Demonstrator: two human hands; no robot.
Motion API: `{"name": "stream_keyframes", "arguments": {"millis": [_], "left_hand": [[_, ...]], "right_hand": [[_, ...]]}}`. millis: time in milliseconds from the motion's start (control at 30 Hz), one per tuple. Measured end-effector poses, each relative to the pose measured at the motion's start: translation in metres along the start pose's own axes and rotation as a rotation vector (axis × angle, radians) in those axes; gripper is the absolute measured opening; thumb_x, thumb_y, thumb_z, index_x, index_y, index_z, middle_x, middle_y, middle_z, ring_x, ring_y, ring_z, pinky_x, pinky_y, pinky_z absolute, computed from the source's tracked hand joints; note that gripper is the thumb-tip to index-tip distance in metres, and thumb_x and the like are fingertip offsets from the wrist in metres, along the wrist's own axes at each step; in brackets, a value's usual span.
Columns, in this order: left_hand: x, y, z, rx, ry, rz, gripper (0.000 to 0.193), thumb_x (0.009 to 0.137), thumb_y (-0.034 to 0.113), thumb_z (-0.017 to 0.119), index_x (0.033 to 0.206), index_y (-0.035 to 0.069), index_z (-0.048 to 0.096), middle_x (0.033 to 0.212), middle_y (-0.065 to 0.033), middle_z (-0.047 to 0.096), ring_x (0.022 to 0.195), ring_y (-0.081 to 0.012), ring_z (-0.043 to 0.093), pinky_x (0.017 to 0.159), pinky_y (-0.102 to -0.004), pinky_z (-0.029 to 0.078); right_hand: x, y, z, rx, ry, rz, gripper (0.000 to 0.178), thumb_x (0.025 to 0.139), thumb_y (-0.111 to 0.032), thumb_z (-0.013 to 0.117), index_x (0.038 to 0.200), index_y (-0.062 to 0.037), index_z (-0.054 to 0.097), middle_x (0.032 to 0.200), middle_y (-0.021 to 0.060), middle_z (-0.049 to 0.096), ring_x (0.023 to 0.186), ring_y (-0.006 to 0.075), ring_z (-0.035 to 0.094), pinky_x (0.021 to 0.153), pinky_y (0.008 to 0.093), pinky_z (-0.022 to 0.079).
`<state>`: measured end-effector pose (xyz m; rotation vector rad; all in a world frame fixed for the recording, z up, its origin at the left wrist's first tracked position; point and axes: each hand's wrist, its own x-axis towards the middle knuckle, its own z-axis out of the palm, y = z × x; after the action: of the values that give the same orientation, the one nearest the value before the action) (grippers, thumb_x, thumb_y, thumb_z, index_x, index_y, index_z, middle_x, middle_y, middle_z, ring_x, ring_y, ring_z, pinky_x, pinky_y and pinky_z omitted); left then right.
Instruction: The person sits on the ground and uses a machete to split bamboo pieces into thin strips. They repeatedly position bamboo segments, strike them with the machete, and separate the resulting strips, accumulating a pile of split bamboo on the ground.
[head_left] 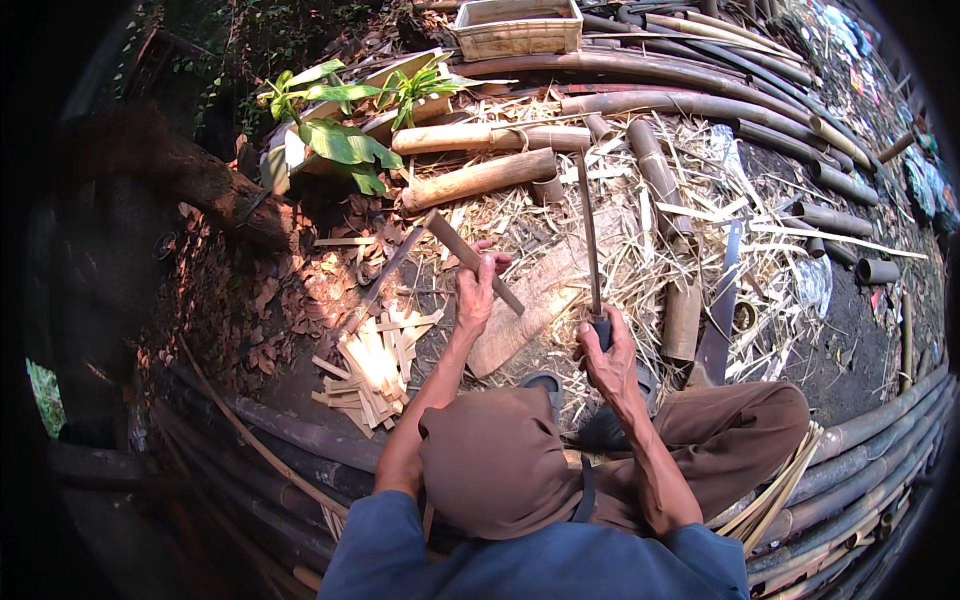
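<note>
A flat piece of split bamboo (456, 243) slants across my left hand (478, 287), gripped by the thumb with the other fingers behind it. My right hand (608, 358) is wrapped round the black handle of a long, narrow-bladed knife (590, 235), its blade pointing away from me. The bamboo and the blade are apart. Beneath them a worn wooden board (545, 300) lies on the ground between my hands. To the left of my left forearm is a loose pile of short split bamboo pieces (372, 375).
A saw-like long blade (718, 310) stands to the right, beside a bamboo section (683, 315). Cut bamboo lengths (480, 180) lie ahead, before a pale plastic crate (515, 32). Shavings cover the ground. Bamboo poles (850, 470) run behind me; leafy plants (345, 140) grow front left.
</note>
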<state>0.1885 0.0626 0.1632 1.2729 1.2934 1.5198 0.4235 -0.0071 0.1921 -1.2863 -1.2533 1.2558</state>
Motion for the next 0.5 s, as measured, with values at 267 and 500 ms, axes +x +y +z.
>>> {"name": "stream_keyframes", "arguments": {"millis": [267, 500], "left_hand": [[0.003, 0.002, 0.031, 0.175, 0.167, 0.212, 0.018, 0.100, 0.012, 0.048, 0.113, 0.001, 0.054, 0.092, -0.0082, 0.065, 0.083, -0.0164, 0.063, 0.074, -0.0301, 0.050], [-0.012, 0.032, 0.050, -0.492, -0.012, 0.101, 0.061, 0.102, 0.056, 0.027, 0.108, 0.004, 0.058, 0.090, -0.0028, 0.054, 0.087, -0.0134, 0.044, 0.087, -0.0279, 0.033]], "right_hand": [[-0.013, -0.090, -0.012, -0.021, -0.206, 0.005, 0.065, 0.092, -0.011, 0.055, 0.152, -0.0104, 0.031, 0.068, -0.0003, 0.054, 0.056, 0.0059, 0.046, 0.053, 0.0236, 0.040], [-0.011, -0.094, -0.004, 0.186, -0.311, 0.105, 0.057, 0.103, -0.031, 0.044, 0.153, -0.0117, 0.026, 0.063, -0.0035, 0.045, 0.048, 0.0057, 0.041, 0.045, 0.0216, 0.036]]}}
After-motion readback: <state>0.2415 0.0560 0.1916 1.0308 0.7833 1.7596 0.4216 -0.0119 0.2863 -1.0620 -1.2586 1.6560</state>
